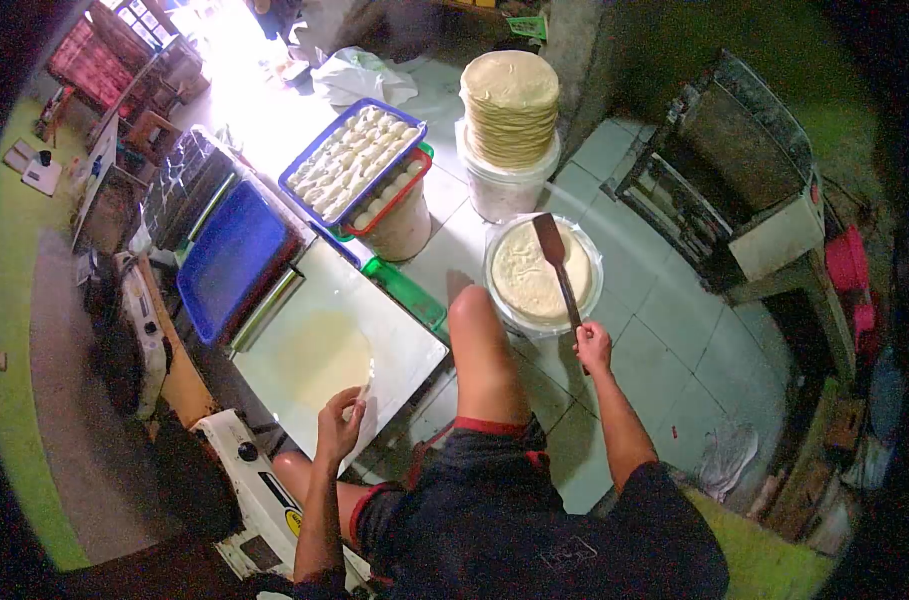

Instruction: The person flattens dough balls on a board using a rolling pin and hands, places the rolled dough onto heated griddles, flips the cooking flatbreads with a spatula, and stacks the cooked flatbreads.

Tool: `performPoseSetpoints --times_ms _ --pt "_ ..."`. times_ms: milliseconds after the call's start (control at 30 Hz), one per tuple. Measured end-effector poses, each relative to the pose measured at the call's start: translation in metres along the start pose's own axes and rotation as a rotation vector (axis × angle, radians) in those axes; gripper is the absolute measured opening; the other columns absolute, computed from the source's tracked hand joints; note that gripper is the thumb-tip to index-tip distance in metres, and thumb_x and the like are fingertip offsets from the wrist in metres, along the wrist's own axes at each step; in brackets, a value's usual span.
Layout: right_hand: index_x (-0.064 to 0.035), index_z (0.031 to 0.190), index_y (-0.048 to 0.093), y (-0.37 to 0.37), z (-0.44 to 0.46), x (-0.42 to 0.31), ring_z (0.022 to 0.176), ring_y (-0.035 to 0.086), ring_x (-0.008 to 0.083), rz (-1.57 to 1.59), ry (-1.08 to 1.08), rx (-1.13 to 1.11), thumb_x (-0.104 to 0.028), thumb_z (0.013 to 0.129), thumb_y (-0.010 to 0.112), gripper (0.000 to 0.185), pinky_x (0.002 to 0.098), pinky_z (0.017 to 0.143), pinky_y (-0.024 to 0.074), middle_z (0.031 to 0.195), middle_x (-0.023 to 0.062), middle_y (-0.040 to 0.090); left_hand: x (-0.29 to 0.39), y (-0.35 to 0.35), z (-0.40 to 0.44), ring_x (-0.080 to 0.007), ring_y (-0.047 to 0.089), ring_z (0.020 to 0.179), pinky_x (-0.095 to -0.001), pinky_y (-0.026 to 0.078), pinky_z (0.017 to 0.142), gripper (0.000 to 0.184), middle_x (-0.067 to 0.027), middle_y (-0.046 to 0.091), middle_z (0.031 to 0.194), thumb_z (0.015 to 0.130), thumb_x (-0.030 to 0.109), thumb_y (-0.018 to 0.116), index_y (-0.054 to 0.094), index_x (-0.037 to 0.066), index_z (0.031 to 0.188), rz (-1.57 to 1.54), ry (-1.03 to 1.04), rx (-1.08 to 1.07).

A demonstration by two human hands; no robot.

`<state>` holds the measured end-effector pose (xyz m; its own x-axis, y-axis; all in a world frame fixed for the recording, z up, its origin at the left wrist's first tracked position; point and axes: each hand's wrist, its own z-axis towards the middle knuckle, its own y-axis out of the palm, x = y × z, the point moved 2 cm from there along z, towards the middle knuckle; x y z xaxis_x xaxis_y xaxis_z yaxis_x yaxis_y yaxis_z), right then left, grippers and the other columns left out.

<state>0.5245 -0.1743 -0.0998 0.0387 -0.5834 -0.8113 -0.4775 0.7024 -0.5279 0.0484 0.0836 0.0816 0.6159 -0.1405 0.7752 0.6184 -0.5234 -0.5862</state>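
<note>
My right hand (593, 346) grips the handle of a brown spatula (551, 242). Its flat blade rests over the far right part of a round, pale flat dough (522, 274), which lies on a round tub (596, 292) on the floor. To the left, a thin round dough sheet (319, 355) is spread on a white work board (399, 345). At the near right edge of that sheet is my left hand (340, 424), its fingers curled toward the thumb and seemingly pinching the edge; the fingertips are small in view.
A tall stack of flat rounds (509, 110) stands on a white bucket (502, 185). A blue tray (349, 160) of dough pieces sits above a red tray (404, 190). Left are an empty-looking blue tray (232, 262) and a white machine (249, 465); right is a metal frame (694, 200).
</note>
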Motion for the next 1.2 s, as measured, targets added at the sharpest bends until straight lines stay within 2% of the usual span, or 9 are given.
performPoseSetpoints --times_ms 67,200,300,467,633,700,967,1033,1200 --pt "-0.0010 0.098 0.067 0.001 -0.004 0.002 0.077 0.069 0.0268 0.163 0.238 -0.057 -0.023 0.088 0.068 0.024 0.0390 0.073 0.0535 0.083 0.0122 0.071 -0.013 -0.002 0.002 -0.0332 0.066 0.109 -0.0396 0.051 0.095 0.032 -0.0205 0.068 0.116 0.090 0.018 0.071 0.066 0.002 0.117 0.106 0.047 0.012" --pt "-0.0015 0.106 0.065 0.039 -0.003 0.024 0.053 0.062 0.0154 -0.018 -0.261 0.272 -0.026 0.095 0.063 0.027 0.0331 0.048 0.0515 0.077 0.0078 0.067 -0.016 -0.003 -0.011 -0.0439 0.050 0.129 -0.0498 0.044 0.105 0.041 -0.0244 0.050 0.141 0.084 0.018 0.074 0.063 0.004 0.120 0.280 0.151 0.001" --pt "-0.0028 0.110 0.061 0.060 -0.007 0.025 0.095 0.067 0.0339 0.025 0.215 0.032 -0.032 0.088 0.069 0.037 0.0438 0.088 0.0521 0.101 0.0166 0.068 -0.037 0.003 -0.023 -0.0477 0.037 0.139 -0.0600 0.036 0.109 0.041 -0.0238 0.035 0.152 0.084 0.018 0.070 0.060 0.006 0.123 0.550 0.250 -0.026" --pt "-0.0010 0.112 0.058 0.042 -0.037 -0.087 0.104 0.063 0.0295 0.029 -0.292 0.382 -0.018 0.089 0.069 0.030 0.0414 0.092 0.0503 0.114 0.0168 0.060 -0.088 -0.023 -0.003 -0.0484 0.046 0.127 -0.0648 0.038 0.098 0.030 -0.0281 0.041 0.142 0.091 0.016 0.060 0.055 -0.002 0.115 0.724 0.278 -0.065" --pt "-0.0028 0.109 0.065 0.075 -0.065 -0.257 0.079 0.062 0.0158 0.159 -0.510 -0.058 -0.014 0.095 0.064 0.018 0.0296 0.076 0.0524 0.091 0.0052 0.068 -0.084 -0.116 0.092 -0.0410 0.064 0.086 -0.0647 0.038 0.087 0.028 -0.0190 0.066 0.084 0.095 0.024 0.059 0.050 0.002 0.110 0.609 0.062 0.069" --pt "-0.0020 0.101 0.070 0.132 -0.088 -0.313 0.084 0.069 0.0252 0.069 -0.575 -0.353 -0.017 0.094 0.062 0.019 0.0359 0.077 0.0549 0.091 0.0143 0.072 -0.053 -0.173 0.128 -0.0392 0.066 0.094 -0.0674 0.028 0.107 0.035 -0.0160 0.069 0.093 0.095 0.025 0.057 0.049 0.002 0.120 0.754 0.236 0.243" --pt "-0.0066 0.087 0.074 0.413 -0.135 -0.381 0.093 0.063 0.0373 -0.173 -1.265 -0.757 -0.016 0.086 0.064 0.014 0.0458 0.085 0.0524 0.090 0.0180 0.068 0.087 -0.305 0.147 -0.0355 0.063 0.108 -0.0652 0.032 0.106 0.034 -0.0159 0.064 0.115 0.087 0.019 0.068 0.056 0.006 0.116 0.968 0.603 0.992" --pt "-0.0081 0.084 0.074 0.445 -0.154 -0.388 0.093 0.062 0.0363 -0.211 -1.383 -0.837 -0.016 0.084 0.064 0.012 0.0456 0.085 0.0519 0.088 0.0169 0.066 0.058 -0.279 0.128 -0.0349 0.062 0.113 -0.0428 0.050 0.096 0.038 -0.0175 0.065 0.116 0.084 0.011 0.072 0.058 0.004 0.118 0.657 0.542 0.729" --pt "-0.0088 0.085 0.072 0.483 -0.193 -0.393 0.097 0.061 0.0338 -0.229 -1.540 -1.110 -0.014 0.081 0.062 0.011 0.0456 0.088 0.0499 0.095 0.0116 0.064 -0.073 -0.164 0.076 -0.0393 0.057 0.118 -0.0447 0.046 0.103 0.038 -0.0225 0.060 0.124 0.089 0.017 0.066 0.056 0.000 0.122 0.287 0.140 0.405"
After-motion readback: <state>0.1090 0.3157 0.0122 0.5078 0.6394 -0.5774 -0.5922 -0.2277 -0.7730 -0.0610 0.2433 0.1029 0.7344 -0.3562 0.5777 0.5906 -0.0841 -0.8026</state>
